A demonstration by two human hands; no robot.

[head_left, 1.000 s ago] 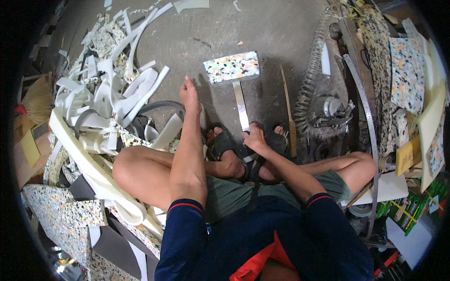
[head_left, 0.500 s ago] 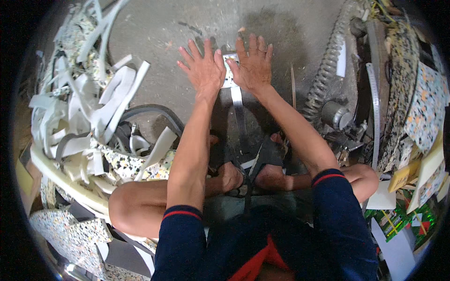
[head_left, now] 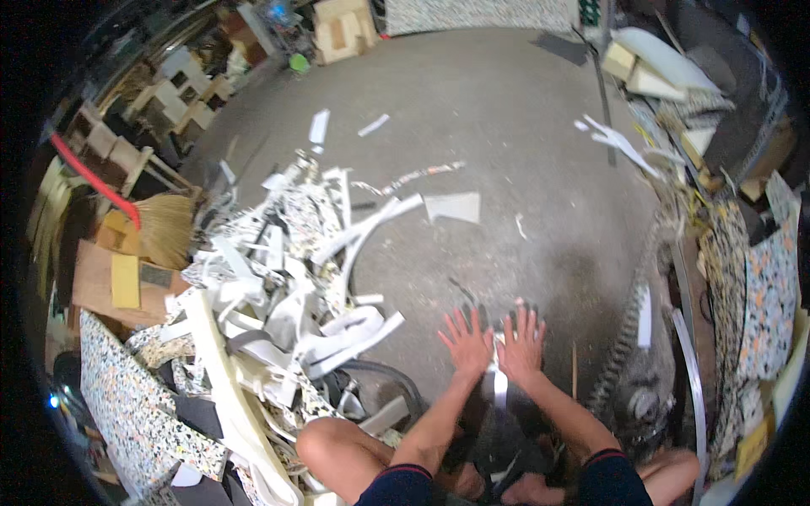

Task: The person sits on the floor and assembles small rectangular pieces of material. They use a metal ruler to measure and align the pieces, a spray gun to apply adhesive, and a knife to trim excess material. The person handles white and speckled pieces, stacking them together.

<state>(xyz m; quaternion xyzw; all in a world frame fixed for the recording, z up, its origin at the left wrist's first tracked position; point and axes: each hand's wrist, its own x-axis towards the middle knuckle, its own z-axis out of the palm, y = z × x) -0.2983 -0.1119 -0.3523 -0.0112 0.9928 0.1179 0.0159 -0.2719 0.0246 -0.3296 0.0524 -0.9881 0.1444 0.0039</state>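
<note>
My left hand (head_left: 469, 344) and my right hand (head_left: 521, 347) are side by side in front of me, palms down and fingers spread. A small white speckled piece (head_left: 498, 339) shows in the narrow gap between my thumbs, partly covered by them. From it a shiny flat strip (head_left: 500, 393) runs back toward my feet. Neither hand grips anything; whether the palms press on the piece or the floor cannot be told. My bare knees are bent to either side of my arms.
White and speckled foam offcuts (head_left: 337, 333) are heaped on the left, near a straw broom (head_left: 166, 228) with a red handle. A ribbed hose (head_left: 626, 337) and a pale strip (head_left: 693, 396) lie on the right. Ahead, a few scraps (head_left: 453, 207) lie on the grey floor (head_left: 506, 110).
The view has tilted upward and turned left, bringing in the far floor, broom and back wall area. Both hands stay spread beside the speckled piece, now lower in the picture.
</note>
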